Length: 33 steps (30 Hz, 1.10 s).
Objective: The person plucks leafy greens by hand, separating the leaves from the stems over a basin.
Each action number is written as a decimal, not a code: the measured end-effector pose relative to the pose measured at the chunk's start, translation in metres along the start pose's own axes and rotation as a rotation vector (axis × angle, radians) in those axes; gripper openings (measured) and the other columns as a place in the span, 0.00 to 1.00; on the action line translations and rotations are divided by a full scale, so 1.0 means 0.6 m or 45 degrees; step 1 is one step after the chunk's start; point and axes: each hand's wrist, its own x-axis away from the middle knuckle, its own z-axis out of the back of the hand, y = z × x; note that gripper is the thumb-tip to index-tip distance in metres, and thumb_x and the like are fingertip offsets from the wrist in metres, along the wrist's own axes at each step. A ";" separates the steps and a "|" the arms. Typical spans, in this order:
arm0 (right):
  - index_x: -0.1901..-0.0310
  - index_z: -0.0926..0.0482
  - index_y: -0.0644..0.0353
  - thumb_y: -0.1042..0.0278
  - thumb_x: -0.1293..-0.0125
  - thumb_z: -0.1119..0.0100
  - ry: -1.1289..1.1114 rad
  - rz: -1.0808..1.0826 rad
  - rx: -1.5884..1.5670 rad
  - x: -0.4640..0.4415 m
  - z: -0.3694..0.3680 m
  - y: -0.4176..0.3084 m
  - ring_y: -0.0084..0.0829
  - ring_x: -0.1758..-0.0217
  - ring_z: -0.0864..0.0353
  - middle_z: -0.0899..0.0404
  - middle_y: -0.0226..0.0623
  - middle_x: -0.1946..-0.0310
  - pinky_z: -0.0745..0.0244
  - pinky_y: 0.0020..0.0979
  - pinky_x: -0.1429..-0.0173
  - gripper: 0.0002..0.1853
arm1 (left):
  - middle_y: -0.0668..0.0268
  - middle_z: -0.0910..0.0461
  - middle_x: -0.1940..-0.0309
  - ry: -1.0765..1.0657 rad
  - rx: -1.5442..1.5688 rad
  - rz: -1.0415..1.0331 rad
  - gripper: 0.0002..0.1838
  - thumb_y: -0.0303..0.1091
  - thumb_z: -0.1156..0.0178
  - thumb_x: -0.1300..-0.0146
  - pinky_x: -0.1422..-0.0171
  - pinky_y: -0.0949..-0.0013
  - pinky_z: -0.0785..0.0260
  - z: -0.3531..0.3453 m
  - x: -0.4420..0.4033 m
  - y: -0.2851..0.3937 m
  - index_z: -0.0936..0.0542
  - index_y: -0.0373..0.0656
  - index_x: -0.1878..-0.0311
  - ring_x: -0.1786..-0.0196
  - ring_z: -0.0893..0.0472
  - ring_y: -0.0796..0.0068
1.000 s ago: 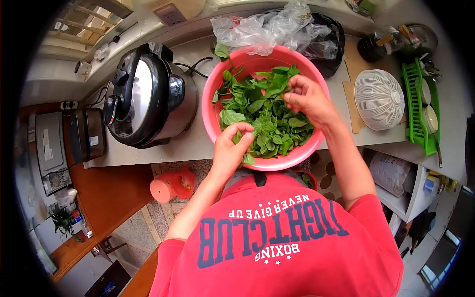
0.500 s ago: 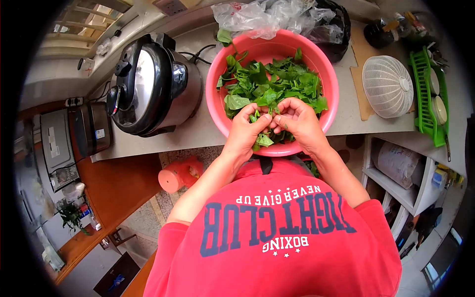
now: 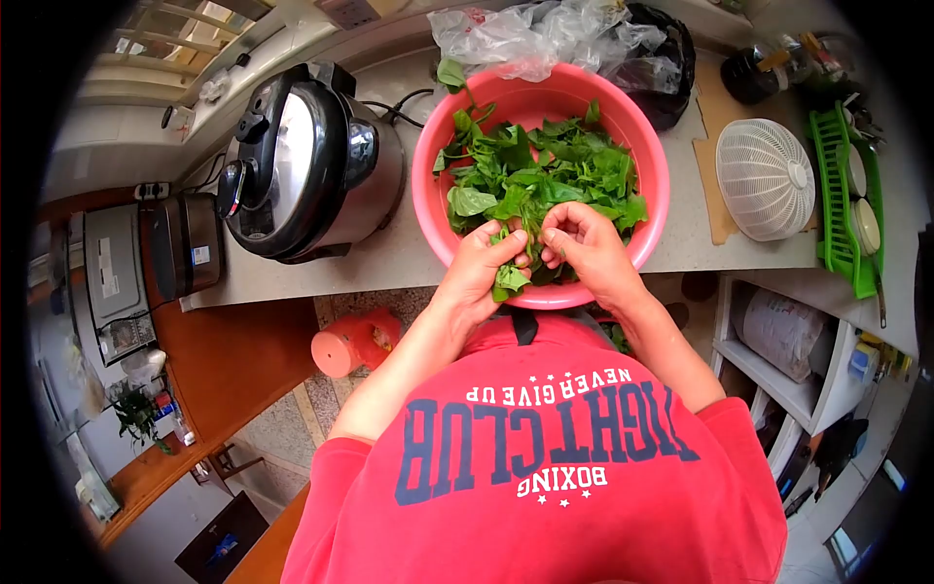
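Observation:
A pink basin (image 3: 654, 146) on the counter holds a pile of leafy greens (image 3: 555, 180). Over its near side, my left hand (image 3: 484, 261) is closed around a leafy stem (image 3: 511, 280), with leaves sticking out past the fingers. Close beside it, my right hand (image 3: 584, 243) has thumb and forefinger pinched together near the stem; whatever lies between those fingertips is too small to make out. A single leaf (image 3: 450, 75) pokes up at the basin's far left rim.
Left of the basin stands an electric pressure cooker (image 3: 302, 165). Clear plastic bags (image 3: 545, 34) and a black bag (image 3: 671, 73) lie behind it. To the right are a white mesh basket (image 3: 764, 180) and a green dish rack (image 3: 842, 214). A pink stool (image 3: 336, 352) is below the counter.
My hands have drawn slightly apart, the right one shifting a little to the right and down. The left hand keeps its hold on the stem. The whole view has shifted slightly.

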 end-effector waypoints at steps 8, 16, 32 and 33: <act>0.62 0.26 0.63 0.72 0.36 0.42 0.026 0.066 0.160 0.001 0.011 -0.002 0.19 0.68 0.25 0.24 0.28 0.68 0.29 0.22 0.64 0.05 | 0.69 0.22 0.64 0.108 -0.366 -0.175 0.11 0.23 0.39 0.40 0.60 0.76 0.28 -0.029 0.004 -0.005 0.24 0.38 0.53 0.64 0.24 0.82; 0.65 0.26 0.62 0.70 0.34 0.43 -0.087 -0.018 0.130 -0.004 0.025 -0.002 0.18 0.69 0.26 0.24 0.27 0.71 0.30 0.22 0.64 0.05 | 0.68 0.22 0.67 -0.005 -0.099 -0.020 0.12 0.25 0.38 0.39 0.64 0.76 0.27 -0.019 -0.003 -0.016 0.24 0.39 0.52 0.68 0.24 0.80; 0.60 0.25 0.62 0.75 0.34 0.45 0.089 0.306 -0.081 0.044 0.015 -0.036 0.16 0.69 0.29 0.28 0.25 0.71 0.32 0.19 0.63 0.03 | 0.64 0.27 0.60 -0.246 0.243 0.172 0.13 0.26 0.43 0.34 0.72 0.81 0.30 -0.010 -0.006 0.026 0.31 0.47 0.48 0.65 0.26 0.76; 0.59 0.25 0.62 0.76 0.34 0.45 0.151 0.314 -0.047 0.050 0.011 -0.040 0.15 0.69 0.30 0.28 0.24 0.71 0.32 0.19 0.63 0.04 | 0.64 0.27 0.60 -0.267 0.232 0.176 0.13 0.26 0.43 0.34 0.72 0.81 0.30 -0.002 -0.006 0.032 0.31 0.47 0.48 0.65 0.26 0.76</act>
